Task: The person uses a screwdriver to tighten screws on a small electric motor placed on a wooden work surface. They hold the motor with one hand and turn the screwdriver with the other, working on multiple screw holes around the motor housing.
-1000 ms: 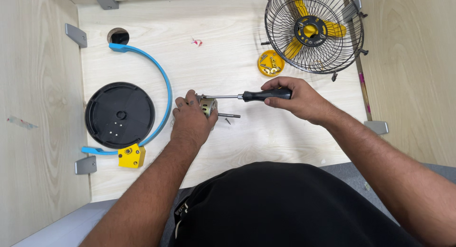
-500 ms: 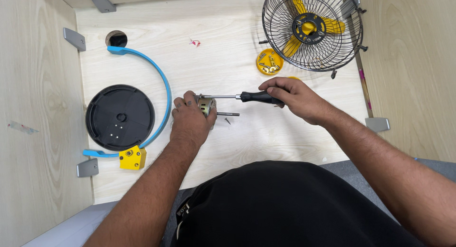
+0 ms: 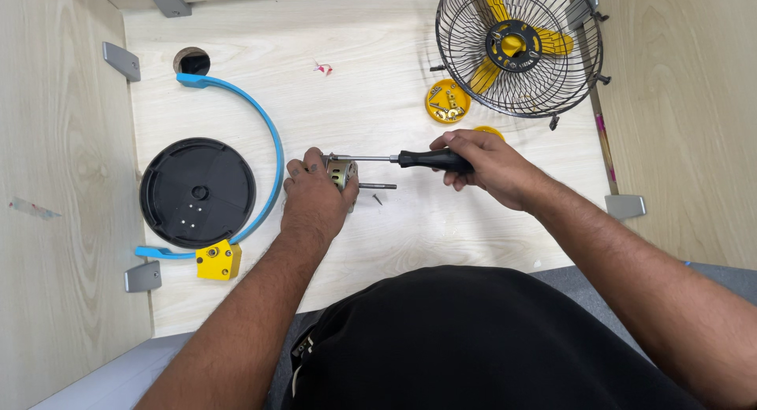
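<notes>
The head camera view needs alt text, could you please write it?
A left hand steadies a small motor on a wooden table while the right hand drives a screwdriver into it; a caged fan sits behind.

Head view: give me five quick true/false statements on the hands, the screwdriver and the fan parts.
1. The right hand holds a black-handled screwdriver. True.
2. The left hand rests on the black round base. False: it holds a small metal motor; the base lies apart, farther left.
3. The screwdriver's shaft points left, its tip at the motor. True.
4. The wire fan cage holds blue blades. False: the blades are yellow.
5. The yellow dish of small parts sits beside the blue curved bracket. False: it sits just below the fan cage, across the table from the bracket.
</notes>
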